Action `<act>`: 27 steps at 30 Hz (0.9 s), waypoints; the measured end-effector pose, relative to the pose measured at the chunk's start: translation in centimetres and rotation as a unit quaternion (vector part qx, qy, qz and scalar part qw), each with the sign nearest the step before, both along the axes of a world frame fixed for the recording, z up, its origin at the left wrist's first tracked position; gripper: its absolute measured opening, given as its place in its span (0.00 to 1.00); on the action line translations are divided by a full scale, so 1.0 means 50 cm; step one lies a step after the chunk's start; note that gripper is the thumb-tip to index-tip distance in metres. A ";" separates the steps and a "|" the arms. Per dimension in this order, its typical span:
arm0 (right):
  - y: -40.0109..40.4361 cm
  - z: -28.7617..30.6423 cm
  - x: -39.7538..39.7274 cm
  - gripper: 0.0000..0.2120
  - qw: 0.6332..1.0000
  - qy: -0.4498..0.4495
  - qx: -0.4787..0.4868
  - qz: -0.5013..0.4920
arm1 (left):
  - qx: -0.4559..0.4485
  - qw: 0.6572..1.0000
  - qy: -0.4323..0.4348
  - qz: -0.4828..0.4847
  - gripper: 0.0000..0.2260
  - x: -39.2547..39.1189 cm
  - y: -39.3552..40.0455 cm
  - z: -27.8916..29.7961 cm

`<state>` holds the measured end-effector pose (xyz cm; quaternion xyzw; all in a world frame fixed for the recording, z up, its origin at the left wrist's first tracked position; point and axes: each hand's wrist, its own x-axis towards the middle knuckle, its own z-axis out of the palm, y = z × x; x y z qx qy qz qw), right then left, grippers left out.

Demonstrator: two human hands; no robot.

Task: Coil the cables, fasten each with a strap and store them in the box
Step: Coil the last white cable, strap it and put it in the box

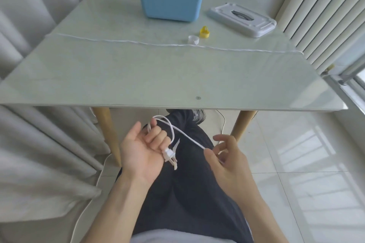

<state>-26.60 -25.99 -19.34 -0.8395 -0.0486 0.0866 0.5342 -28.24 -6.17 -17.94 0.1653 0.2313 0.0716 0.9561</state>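
Observation:
Below the table's front edge, over my lap, my left hand (142, 150) lies palm up with its fingers curled round a loop of thin white cable (171, 130). The cable's white plug (168, 153) and a white strap end hang beside the little finger. From the loop the cable runs down-right to my right hand (227, 156), which pinches it between thumb and fingers. The blue box (171, 2) stands at the back of the table with some items inside. A second white cable (158, 44) lies stretched straight across the tabletop.
The box's grey lid (242, 18) lies to the right of the box. A yellow strap (204, 32) and a white strap (193, 39) sit near the stretched cable. Another white cord (88, 201) runs along the floor at left. Curtains hang left; a radiator stands right.

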 end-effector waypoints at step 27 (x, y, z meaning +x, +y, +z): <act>0.053 -0.006 0.065 0.15 0.999 -0.011 0.010 0.050 | 0.302 0.893 0.000 -0.332 0.21 -0.019 -0.002 -0.042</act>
